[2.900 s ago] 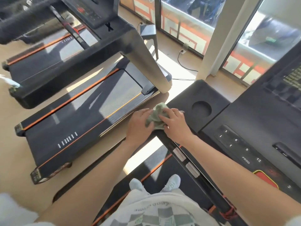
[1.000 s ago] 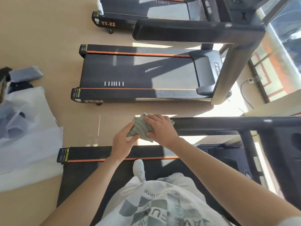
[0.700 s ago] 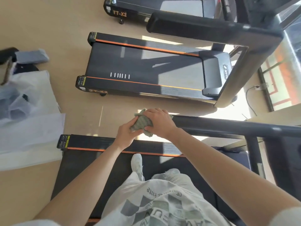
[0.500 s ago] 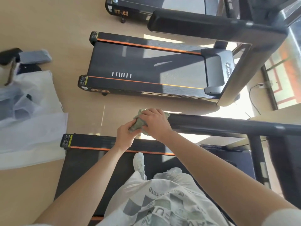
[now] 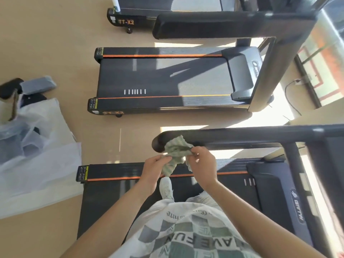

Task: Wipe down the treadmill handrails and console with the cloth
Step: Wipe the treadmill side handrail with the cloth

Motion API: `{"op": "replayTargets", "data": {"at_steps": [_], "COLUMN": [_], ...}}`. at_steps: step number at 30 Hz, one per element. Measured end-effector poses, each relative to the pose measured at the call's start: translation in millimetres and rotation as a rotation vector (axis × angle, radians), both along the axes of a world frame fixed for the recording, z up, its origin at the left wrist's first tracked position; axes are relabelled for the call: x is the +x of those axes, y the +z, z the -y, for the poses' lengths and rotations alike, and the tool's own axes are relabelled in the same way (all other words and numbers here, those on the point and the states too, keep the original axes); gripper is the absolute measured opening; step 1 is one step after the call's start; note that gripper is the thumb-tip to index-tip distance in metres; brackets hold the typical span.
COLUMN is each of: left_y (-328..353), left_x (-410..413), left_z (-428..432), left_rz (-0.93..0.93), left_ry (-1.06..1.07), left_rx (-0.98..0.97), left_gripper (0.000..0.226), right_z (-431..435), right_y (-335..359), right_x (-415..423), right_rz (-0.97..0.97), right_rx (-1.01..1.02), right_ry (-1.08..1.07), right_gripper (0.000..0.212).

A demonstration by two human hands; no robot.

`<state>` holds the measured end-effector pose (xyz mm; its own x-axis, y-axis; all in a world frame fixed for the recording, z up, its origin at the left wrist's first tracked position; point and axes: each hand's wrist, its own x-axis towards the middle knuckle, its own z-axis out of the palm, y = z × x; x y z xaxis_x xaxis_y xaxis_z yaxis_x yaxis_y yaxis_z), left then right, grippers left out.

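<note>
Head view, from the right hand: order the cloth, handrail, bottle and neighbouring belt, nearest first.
1. Cloth, pinched in the right hand.
2. Handrail, just beyond it.
3. Belt, farther out, mid-frame.
4. Bottle, farthest, top of frame.

Tan wooden floor [image 5: 46, 43] with three treadmills side by side.

The middle treadmill [image 5: 167, 77] is the landmark: a far treadmill [image 5: 130, 21] stands beyond it, and the near treadmill [image 5: 111, 192] lies on the person's side. Off its rear end lie a crumpled plastic sheet [image 5: 37, 164] and a grey bundle [image 5: 38, 86]. Past its front end trails a cable [image 5: 290, 97].
</note>
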<state>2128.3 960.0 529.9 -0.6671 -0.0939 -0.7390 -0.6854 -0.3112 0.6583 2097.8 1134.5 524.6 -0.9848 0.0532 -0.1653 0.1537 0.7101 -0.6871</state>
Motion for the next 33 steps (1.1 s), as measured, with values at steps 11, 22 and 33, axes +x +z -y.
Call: {"op": "replayTargets", "data": {"at_steps": [11, 22, 33], "left_y": [7.0, 2.6, 16.1], "left_x": [-19.3, -17.4, -18.7], "left_z": [-6.5, 10.2, -29.3], "left_rz": [0.349, 0.245, 0.252], "left_ry": [0.523, 0.515, 0.413], "left_rx": [0.389, 0.412, 0.441], "left_gripper": [0.008, 0.021, 0.026], "right_z": [18.4, 32.7, 1.1], "right_y": [-8.2, -8.7, 2.3], "right_x": [-4.4, 3.3, 6.5], "right_rz": [0.643, 0.466, 0.371], "right_rx": [-0.470, -0.483, -0.567], "right_ry": [0.021, 0.125, -0.071], "right_gripper": [0.030, 0.029, 0.018]}}
